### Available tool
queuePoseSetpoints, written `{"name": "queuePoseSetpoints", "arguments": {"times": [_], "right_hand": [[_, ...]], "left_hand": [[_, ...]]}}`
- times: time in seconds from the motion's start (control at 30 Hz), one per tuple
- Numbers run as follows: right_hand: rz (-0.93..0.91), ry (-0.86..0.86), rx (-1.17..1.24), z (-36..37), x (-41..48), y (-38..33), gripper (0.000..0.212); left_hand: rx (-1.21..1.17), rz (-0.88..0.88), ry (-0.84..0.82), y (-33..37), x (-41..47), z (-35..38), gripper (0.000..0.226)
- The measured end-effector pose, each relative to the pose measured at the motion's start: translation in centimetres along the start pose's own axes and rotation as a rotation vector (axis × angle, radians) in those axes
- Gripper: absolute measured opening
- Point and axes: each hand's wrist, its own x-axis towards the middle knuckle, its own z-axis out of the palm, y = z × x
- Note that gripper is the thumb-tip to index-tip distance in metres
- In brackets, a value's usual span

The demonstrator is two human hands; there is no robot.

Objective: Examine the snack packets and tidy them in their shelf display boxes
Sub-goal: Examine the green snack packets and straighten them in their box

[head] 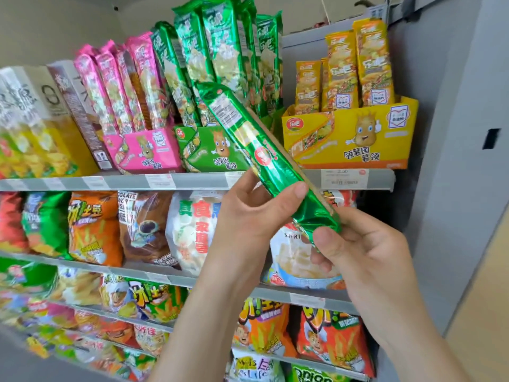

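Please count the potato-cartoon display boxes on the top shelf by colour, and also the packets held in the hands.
Pink display box: 1
Green display box: 1
Yellow display box: 1
Held green packet: 1
Total: 4

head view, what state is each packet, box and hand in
green packet, out of its box, tilted, held in both hands
left hand, grips the packet
right hand, pinches its lower end
green box, packets standing
pink box, packets leaning left
yellow box, packets upright
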Motion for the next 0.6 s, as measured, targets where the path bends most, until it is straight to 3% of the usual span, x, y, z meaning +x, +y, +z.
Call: {"name": "queuePoseSetpoints", "arguments": {"times": [0.13,0.37,0.6], "right_hand": [[0.005,0.025,0.023,1.2,0.1,0.8,0.052],[-0.078,-0.01,-0.161,2.6,-0.4,0.7,0.032],[0.065,0.015,-0.003,2.9,-0.3,0.7,0.038]], "left_hand": [[0.017,-0.045,-0.067,0.1,-0.3,-1.4,0.038],[0.169,0.119,0.065,1.5,-1.1,-1.7,0.042],[0.212,0.206,0.089,2.5,-1.6,-2.0,0.034]]}}
